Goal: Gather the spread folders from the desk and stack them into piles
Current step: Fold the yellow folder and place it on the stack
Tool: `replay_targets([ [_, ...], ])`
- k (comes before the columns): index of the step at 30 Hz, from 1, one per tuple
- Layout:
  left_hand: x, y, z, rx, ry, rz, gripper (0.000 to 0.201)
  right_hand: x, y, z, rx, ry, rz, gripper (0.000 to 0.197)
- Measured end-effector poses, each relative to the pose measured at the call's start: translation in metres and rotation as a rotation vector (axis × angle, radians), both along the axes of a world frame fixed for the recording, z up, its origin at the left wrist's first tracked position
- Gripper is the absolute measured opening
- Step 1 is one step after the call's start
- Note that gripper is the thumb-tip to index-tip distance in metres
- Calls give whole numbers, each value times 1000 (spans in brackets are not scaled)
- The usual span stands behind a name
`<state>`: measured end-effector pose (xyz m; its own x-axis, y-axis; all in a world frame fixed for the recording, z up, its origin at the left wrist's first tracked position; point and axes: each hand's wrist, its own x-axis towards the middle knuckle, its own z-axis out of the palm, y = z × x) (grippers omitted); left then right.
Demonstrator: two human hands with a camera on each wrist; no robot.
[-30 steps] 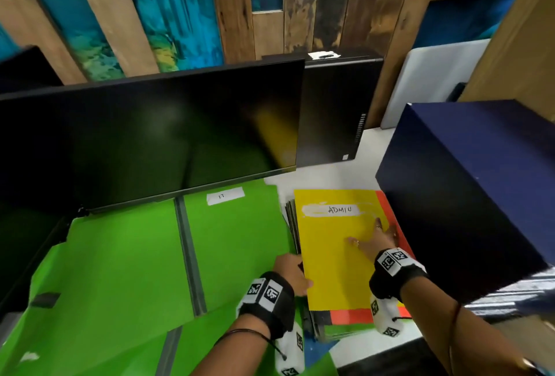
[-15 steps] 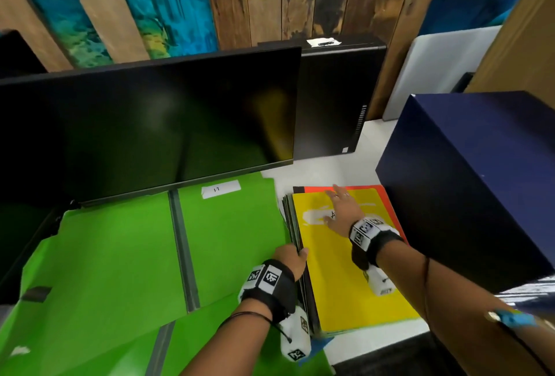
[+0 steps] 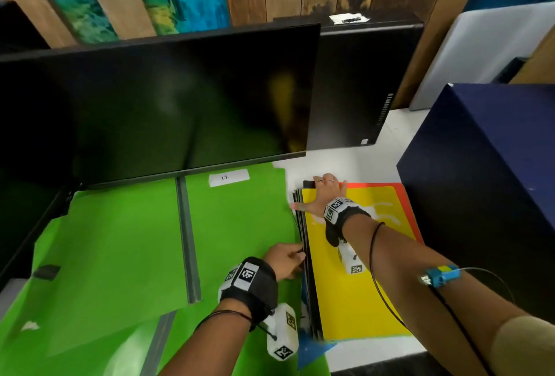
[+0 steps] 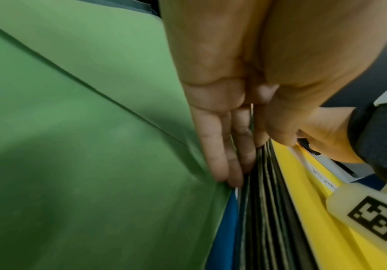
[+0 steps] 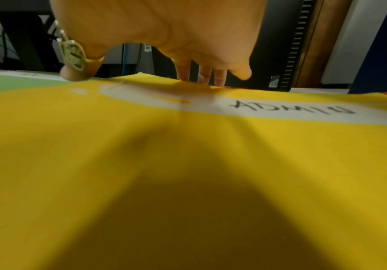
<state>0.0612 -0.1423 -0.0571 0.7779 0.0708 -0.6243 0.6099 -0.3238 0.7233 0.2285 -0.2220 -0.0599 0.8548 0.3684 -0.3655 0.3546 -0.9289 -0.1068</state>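
The pile [image 3: 360, 285] lies between the hands: right hand [image 3: 322, 195] flat with spread fingers on its far corner, left hand [image 3: 285, 258] pressing straight fingers against its spine edge. Yellow folder [image 5: 187, 164] labelled ADMIN tops it.

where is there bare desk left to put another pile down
Bare white desk shows behind the yellow folder pile, between the computer case and the navy box, plus a thin strip at the front edge. Green folders crowd the area under the monitor.
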Motion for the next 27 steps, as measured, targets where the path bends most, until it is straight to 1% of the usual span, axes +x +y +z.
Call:
replay_targets([
  [3, -1, -3, -5, 86, -40, -10, 49, 2, 5, 0, 54, 56, -7, 90],
  [4, 0, -7, -7, 136, -50, -46, 51, 2, 7, 0, 72, 56, 1, 82],
  [6, 5, -14, -11, 261, -87, -123, 52, -1, 10, 0, 83, 58, 13, 73],
  [8, 10, -18, -16, 343, -103, -156, 56, -3, 11, 0, 72, 58, 17, 70],
  [11, 16, -16, -23, 366, -82, -160, 66, -5, 12, -1, 52, 41, 11, 65],
  [14, 21, -13, -25, 360, -77, -194, 68, -3, 10, -2, 23, 51, -13, 66],
  [16, 23, -12, -24, 320, -79, -208, 69, 0, 8, -2, 8, 74, -35, 66],
  [18, 23, -11, -20, 245, -89, -152, 68, 1, 7, -3, 2, 100, -46, 66],
  [20, 22, -4, -12, 265, -148, -78, 62, 1, 11, -2, -9, 127, -43, 68],
  [22, 18, 15, -5, 413, -260, 46, 50, -3, 19, 2, -44, 112, -15, 70],
  [23, 14, 30, -1, 509, -302, 128, 46, -7, 26, 5, -60, 78, 35, 71],
  [24, 8, 47, 2, 612, -308, 204, 48, -13, 34, 8, -59, 38, 116, 71],
  [25, 0, 65, 4, 728, -251, 248, 57, -20, 44, 12, -33, 9, 214, 70],
  [26, -9, 84, 4, 834, -124, 262, 75, -30, 54, 14, 8, 4, 306, 68],
  [27, -21, 101, 5, 893, 41, 255, 97, -42, 65, 14, 48, 23, 372, 67],
])
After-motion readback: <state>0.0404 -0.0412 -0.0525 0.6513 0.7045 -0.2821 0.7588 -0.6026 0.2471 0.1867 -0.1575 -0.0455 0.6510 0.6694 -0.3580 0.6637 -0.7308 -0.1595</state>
